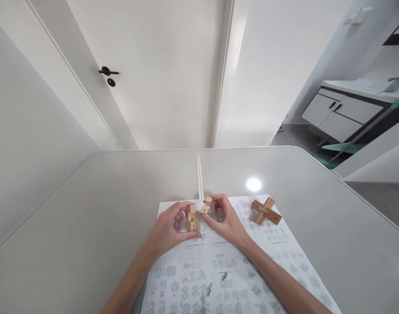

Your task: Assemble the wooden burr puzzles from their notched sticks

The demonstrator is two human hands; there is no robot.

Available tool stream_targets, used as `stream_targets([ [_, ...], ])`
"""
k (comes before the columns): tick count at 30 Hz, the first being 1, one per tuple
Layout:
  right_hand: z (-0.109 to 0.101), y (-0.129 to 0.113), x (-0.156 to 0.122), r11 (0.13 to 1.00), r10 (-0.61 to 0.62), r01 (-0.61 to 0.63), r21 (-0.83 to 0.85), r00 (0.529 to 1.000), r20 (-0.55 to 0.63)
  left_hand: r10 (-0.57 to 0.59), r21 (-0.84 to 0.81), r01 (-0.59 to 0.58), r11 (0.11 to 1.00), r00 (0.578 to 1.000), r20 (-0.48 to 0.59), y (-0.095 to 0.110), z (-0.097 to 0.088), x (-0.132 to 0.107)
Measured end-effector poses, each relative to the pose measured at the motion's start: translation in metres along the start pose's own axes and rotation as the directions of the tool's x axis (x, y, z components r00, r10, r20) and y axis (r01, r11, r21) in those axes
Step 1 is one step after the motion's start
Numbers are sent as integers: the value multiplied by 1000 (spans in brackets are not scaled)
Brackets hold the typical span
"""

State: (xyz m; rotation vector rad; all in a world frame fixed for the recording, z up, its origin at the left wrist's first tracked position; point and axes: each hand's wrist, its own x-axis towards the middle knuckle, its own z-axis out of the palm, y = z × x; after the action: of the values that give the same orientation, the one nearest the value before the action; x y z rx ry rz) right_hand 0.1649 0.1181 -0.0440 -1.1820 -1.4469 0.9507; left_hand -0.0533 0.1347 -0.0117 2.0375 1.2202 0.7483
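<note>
Between the thumb and fingers of my left hand (168,227) is a notched wooden puzzle block (193,220), held upright just above the paper. My right hand (228,221) pinches a smaller, paler wooden puzzle piece (206,205) by its ends, with a cut-out in its side. A narrow gap separates the two wooden parts. To the right, a cross-shaped wooden puzzle assembly (266,211) of interlocked sticks lies on the printed instruction sheet (215,257). The sheet carries rows of small diagrams, too faint to read.
The sheet lies on a light grey table (121,196) with a seam (199,174) running down its middle. Behind the table stands a white door (160,65) with a black handle (108,71). A washbasin cabinet (346,107) is at the far right.
</note>
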Motion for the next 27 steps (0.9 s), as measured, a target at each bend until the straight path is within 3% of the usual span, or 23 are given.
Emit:
stream_targets([
  [4, -2, -6, -2, 996, -48, 48, -71, 999, 5, -67, -149, 59, 987, 997, -46, 3, 9, -1],
  [8, 0, -12, -7, 984, -94, 98, -146, 995, 36, -97, -187, 83, 979, 993, -65, 6, 15, -4],
  [13, 8, -16, -13, 978, -103, 114, -174, 992, 74, -66, -101, 60, 993, 997, -51, 4, 22, -11],
  [17, 13, -19, -16, 985, -35, 44, -168, 998, 55, -2, -11, 2, 1000, 999, -52, 2, 27, -15],
  [20, 18, -17, -19, 999, 32, -29, -45, 996, 83, 42, 47, -39, 998, 997, -64, 4, 30, -17],
  [24, 24, -14, -24, 960, 77, -134, 245, 970, 230, 76, 57, -74, 996, 996, -36, 9, 34, -20],
  [27, 22, -14, -24, 969, 87, -136, 207, 969, 230, 18, -34, -18, 999, 1000, -21, 14, 35, -21],
])
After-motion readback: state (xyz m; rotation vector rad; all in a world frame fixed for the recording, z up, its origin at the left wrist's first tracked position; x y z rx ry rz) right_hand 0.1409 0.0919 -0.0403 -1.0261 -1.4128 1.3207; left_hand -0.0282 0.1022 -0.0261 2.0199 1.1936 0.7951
